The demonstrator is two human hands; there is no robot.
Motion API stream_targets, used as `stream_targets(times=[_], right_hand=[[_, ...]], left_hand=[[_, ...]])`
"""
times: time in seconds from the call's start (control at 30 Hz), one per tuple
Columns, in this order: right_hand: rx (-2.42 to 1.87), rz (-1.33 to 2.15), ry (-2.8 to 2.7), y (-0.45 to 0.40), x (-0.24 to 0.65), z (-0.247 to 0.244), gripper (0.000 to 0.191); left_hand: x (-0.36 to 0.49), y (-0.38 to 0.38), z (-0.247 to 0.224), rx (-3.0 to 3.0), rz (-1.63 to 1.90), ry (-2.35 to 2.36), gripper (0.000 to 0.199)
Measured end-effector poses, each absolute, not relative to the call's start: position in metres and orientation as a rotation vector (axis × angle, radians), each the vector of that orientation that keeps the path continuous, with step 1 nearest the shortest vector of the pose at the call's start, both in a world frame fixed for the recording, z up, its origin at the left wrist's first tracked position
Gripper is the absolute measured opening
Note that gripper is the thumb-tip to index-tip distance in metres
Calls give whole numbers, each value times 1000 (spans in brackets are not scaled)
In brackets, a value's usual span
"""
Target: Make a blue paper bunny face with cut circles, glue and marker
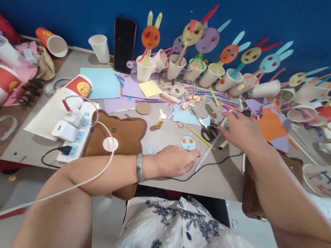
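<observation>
White floral clothing [172, 234]; beyond it, a round, pale-blue, orange-eyed paper face [188, 142]

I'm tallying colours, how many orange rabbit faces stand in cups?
2: one orange face right of the phone, another between a purple face and a yellow face. More may be hidden.
</observation>
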State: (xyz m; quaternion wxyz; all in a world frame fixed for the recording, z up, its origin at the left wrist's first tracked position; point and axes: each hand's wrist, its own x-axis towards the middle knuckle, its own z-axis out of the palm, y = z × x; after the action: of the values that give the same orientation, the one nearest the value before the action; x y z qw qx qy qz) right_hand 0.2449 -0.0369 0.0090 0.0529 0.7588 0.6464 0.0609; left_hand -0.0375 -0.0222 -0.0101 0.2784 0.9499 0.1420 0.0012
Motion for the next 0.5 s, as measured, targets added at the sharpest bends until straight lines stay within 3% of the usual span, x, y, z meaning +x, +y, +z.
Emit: stream_targets(times=[0.1,0.2,0.27,0.5], right_hand=[[2229,154,2282,-16,217,8,39],[2111,-176,2553,15,184,5,32],[2059,-345,2605,40,166,2,28],[1989,-461,2539,97,125,-14,21]], left_hand=[[-36,-22,-13,2583,12,363,31],[-36,-22,-13,2621,-3,335,29],[-36,-22,-13,2642,-10,315,27],[-37,-21,-14,2671,37,276,25]])
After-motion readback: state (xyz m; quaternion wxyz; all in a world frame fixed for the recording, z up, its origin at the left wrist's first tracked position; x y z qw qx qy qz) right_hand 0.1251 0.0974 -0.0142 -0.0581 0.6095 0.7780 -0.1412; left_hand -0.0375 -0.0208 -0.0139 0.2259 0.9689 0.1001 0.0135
